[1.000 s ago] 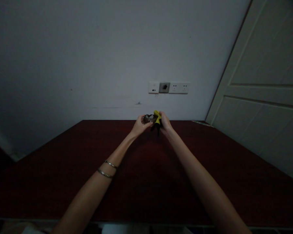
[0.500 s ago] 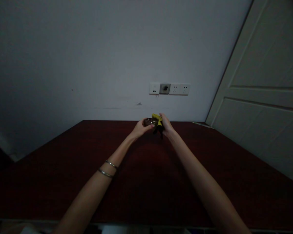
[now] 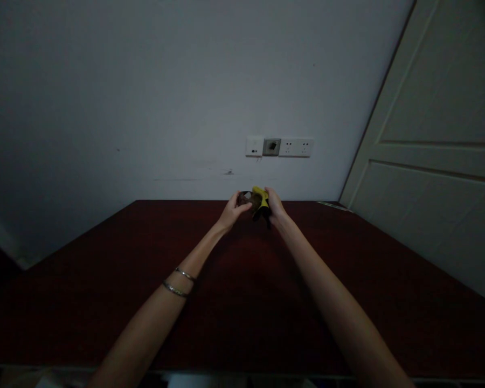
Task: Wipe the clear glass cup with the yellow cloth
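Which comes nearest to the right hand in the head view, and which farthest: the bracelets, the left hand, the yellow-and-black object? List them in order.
From the right hand:
1. Yellow-and-black object: held at its left side.
2. Left hand: farther left, beyond that object.
3. Bracelets: on the left forearm.

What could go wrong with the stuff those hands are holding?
The brownish thing might slip out of the left hand and drop onto the dark red table. The yellow-and-black thing in the right hand is very close to it, so the two could knock or catch. It's dim too, so small parts may be hard to see.
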